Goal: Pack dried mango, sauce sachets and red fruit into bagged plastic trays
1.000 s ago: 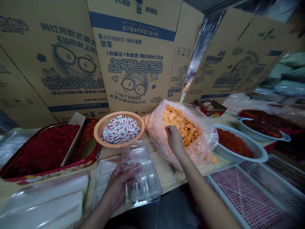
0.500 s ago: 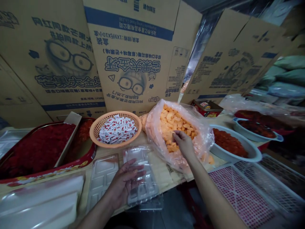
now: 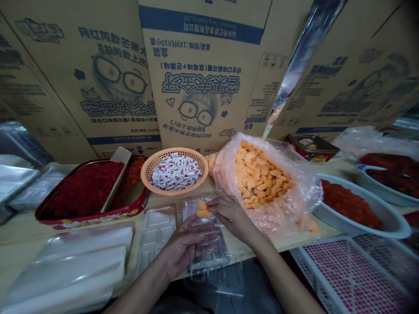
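My right hand (image 3: 231, 216) pinches a few flat orange pieces (image 3: 203, 213) between thumb and fingers, above a clear plastic tray (image 3: 212, 257) with moulded compartments. Close by on the left, my left hand (image 3: 188, 244) is spread with its fingers stretched over that tray, the fingertips just below the orange pieces. Whether those fingertips touch the pieces I cannot tell. A second clear tray (image 3: 155, 237) lies to the left on the table. Behind my right hand, an open plastic bag (image 3: 303, 192) is full of the same orange pieces.
An orange basket (image 3: 147, 174) holds small white-and-red packets. Left of it stands a red tin (image 3: 142, 205) of dark red pieces. Clear plastic packaging (image 3: 75, 266) lies front left. Right are a pale basin (image 3: 397, 222) and a white crate (image 3: 314, 261). Cardboard boxes (image 3: 209, 56) wall the back.
My right hand has moved left out of the bag, bringing orange pieces over the tray beside my left hand. The whole view has shifted, so things appear farther right.
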The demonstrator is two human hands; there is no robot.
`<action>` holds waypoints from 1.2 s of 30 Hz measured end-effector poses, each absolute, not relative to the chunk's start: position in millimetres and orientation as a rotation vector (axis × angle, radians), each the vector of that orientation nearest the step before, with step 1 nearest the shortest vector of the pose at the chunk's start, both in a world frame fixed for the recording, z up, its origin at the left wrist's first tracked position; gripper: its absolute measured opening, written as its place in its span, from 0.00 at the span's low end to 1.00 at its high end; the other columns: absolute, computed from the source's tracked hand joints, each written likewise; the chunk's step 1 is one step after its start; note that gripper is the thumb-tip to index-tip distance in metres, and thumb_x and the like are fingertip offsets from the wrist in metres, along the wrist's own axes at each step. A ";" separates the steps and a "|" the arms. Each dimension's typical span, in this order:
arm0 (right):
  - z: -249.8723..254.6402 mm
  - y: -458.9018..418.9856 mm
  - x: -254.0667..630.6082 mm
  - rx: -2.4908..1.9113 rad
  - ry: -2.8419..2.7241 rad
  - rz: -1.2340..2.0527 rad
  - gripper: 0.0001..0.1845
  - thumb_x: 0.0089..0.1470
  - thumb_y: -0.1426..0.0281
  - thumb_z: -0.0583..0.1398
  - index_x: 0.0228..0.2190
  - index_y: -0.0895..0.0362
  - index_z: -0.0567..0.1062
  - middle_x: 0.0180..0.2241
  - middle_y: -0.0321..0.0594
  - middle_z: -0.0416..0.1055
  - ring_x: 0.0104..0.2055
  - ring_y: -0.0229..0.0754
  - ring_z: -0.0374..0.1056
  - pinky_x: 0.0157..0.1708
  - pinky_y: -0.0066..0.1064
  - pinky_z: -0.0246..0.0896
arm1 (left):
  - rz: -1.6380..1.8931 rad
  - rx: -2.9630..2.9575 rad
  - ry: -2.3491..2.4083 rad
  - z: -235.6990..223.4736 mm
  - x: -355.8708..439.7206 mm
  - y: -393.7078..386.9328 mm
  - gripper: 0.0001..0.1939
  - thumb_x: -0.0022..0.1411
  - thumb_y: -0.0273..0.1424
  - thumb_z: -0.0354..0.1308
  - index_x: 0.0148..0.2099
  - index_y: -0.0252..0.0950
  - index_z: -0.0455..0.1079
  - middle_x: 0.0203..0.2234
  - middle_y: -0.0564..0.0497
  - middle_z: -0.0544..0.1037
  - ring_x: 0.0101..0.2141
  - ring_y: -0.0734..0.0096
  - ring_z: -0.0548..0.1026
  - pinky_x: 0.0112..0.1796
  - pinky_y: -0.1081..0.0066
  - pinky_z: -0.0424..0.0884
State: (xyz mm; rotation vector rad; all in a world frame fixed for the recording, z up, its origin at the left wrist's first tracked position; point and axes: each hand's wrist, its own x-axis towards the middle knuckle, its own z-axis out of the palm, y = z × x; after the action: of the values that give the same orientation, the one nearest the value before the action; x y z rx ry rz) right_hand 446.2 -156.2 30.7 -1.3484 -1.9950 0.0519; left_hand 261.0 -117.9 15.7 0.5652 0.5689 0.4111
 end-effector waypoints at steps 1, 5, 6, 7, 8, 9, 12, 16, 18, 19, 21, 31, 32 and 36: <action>32.3 -157.9 446.9 -1.373 -2.000 0.045 0.15 0.56 0.74 0.52 0.42 0.48 0.72 0.41 0.39 0.73 0.46 0.43 0.66 0.45 0.42 0.61 | 0.415 0.559 0.565 14.9 260.6 -117.5 0.28 0.50 0.19 0.59 0.53 0.36 0.56 0.46 0.40 0.74 0.45 0.54 0.73 0.44 0.57 0.69; 28.7 -156.4 471.5 -1.587 -1.686 -0.046 0.15 0.57 0.70 0.50 0.43 0.52 0.72 0.43 0.43 0.71 0.46 0.44 0.65 0.43 0.39 0.60 | 0.433 0.534 0.586 12.6 256.2 -113.2 0.32 0.50 0.18 0.59 0.56 0.38 0.55 0.46 0.42 0.73 0.47 0.54 0.72 0.47 0.54 0.66; 25.1 -152.5 484.8 -1.720 -1.520 -0.086 0.14 0.57 0.69 0.50 0.41 0.54 0.72 0.40 0.44 0.72 0.44 0.44 0.66 0.41 0.37 0.61 | 0.434 0.531 0.595 11.9 254.5 -111.6 0.32 0.50 0.18 0.59 0.57 0.38 0.54 0.47 0.42 0.73 0.47 0.54 0.72 0.48 0.54 0.66; 20.7 -147.5 500.3 -1.887 -1.336 -0.122 0.15 0.57 0.68 0.49 0.39 0.56 0.73 0.38 0.45 0.72 0.41 0.43 0.67 0.38 0.34 0.61 | 0.434 0.529 0.599 11.4 252.9 -110.1 0.33 0.50 0.18 0.59 0.57 0.39 0.54 0.48 0.42 0.72 0.47 0.54 0.71 0.48 0.54 0.66; 15.8 -141.7 516.8 -2.093 -1.196 -0.134 0.15 0.56 0.68 0.49 0.38 0.58 0.73 0.37 0.45 0.72 0.39 0.43 0.67 0.36 0.33 0.61 | 0.434 0.530 0.598 11.1 251.4 -108.8 0.34 0.50 0.18 0.59 0.58 0.40 0.54 0.49 0.42 0.71 0.48 0.54 0.71 0.48 0.54 0.66; 10.6 -135.6 533.1 -2.325 -1.130 -0.099 0.14 0.55 0.69 0.51 0.38 0.60 0.73 0.37 0.46 0.72 0.39 0.43 0.67 0.36 0.31 0.60 | 0.436 0.531 0.594 11.2 250.1 -107.7 0.35 0.50 0.18 0.59 0.58 0.40 0.53 0.50 0.42 0.70 0.49 0.54 0.70 0.48 0.54 0.66; -5.0 -119.7 569.4 -2.657 -1.135 0.050 0.11 0.50 0.73 0.53 0.34 0.62 0.75 0.36 0.49 0.73 0.39 0.44 0.68 0.34 0.29 0.57 | 0.447 0.532 0.584 13.2 247.4 -106.2 0.36 0.50 0.18 0.58 0.59 0.42 0.53 0.51 0.43 0.70 0.49 0.55 0.69 0.49 0.53 0.65; -19.3 -110.0 580.1 -2.726 -1.200 0.122 0.10 0.46 0.76 0.56 0.31 0.62 0.75 0.34 0.51 0.74 0.37 0.46 0.69 0.31 0.29 0.56 | 0.472 0.514 0.547 14.9 242.9 -105.5 0.39 0.49 0.16 0.57 0.60 0.45 0.51 0.49 0.45 0.71 0.50 0.55 0.69 0.48 0.52 0.65; -19.1 -109.4 578.9 -2.747 -1.214 0.105 0.11 0.46 0.76 0.55 0.33 0.64 0.75 0.35 0.55 0.73 0.38 0.49 0.68 0.32 0.32 0.56 | 0.499 0.500 0.521 13.0 238.8 -104.0 0.40 0.49 0.15 0.56 0.60 0.46 0.50 0.49 0.45 0.71 0.51 0.55 0.68 0.48 0.51 0.65; -16.2 -109.5 578.1 -2.760 -1.212 0.085 0.13 0.47 0.76 0.54 0.35 0.65 0.74 0.36 0.57 0.73 0.39 0.51 0.68 0.33 0.33 0.56 | 0.516 0.495 0.511 11.4 236.3 -102.9 0.40 0.49 0.14 0.56 0.60 0.46 0.50 0.50 0.45 0.70 0.51 0.55 0.67 0.48 0.51 0.65; -4.8 -109.9 574.4 -2.743 -1.174 -0.019 0.16 0.50 0.75 0.52 0.39 0.66 0.73 0.39 0.59 0.71 0.42 0.52 0.66 0.35 0.35 0.56 | 0.548 0.487 0.494 7.4 230.7 -100.4 0.38 0.48 0.14 0.56 0.59 0.45 0.52 0.50 0.45 0.70 0.52 0.54 0.66 0.49 0.50 0.64; 58.2 -90.0 426.7 -1.678 -1.774 0.111 0.08 0.49 0.72 0.56 0.32 0.57 0.74 0.31 0.41 0.70 0.34 0.40 0.65 0.35 0.31 0.59 | 0.603 0.480 0.503 5.4 210.6 -94.8 0.37 0.48 0.14 0.56 0.58 0.45 0.54 0.52 0.45 0.68 0.52 0.53 0.65 0.49 0.48 0.63; 57.5 -85.6 412.9 -1.675 -1.889 0.078 0.08 0.49 0.75 0.56 0.31 0.57 0.74 0.31 0.41 0.70 0.36 0.41 0.64 0.37 0.32 0.58 | 0.611 0.483 0.503 5.9 207.8 -94.3 0.37 0.48 0.15 0.56 0.58 0.45 0.54 0.52 0.44 0.68 0.53 0.53 0.65 0.49 0.48 0.63; 46.4 -70.1 377.8 -1.785 -2.097 -0.001 0.08 0.49 0.79 0.55 0.29 0.59 0.74 0.34 0.46 0.68 0.39 0.44 0.63 0.39 0.34 0.58 | 0.648 0.485 0.488 3.2 195.4 -91.5 0.38 0.48 0.15 0.56 0.58 0.46 0.54 0.52 0.43 0.68 0.54 0.52 0.64 0.47 0.51 0.65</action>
State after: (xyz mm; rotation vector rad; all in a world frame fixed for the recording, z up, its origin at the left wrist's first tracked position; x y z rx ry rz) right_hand 377.8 -70.1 46.4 -1.7846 -2.0970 -0.0008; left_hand 195.4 -91.5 3.2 0.4854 0.4882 0.6483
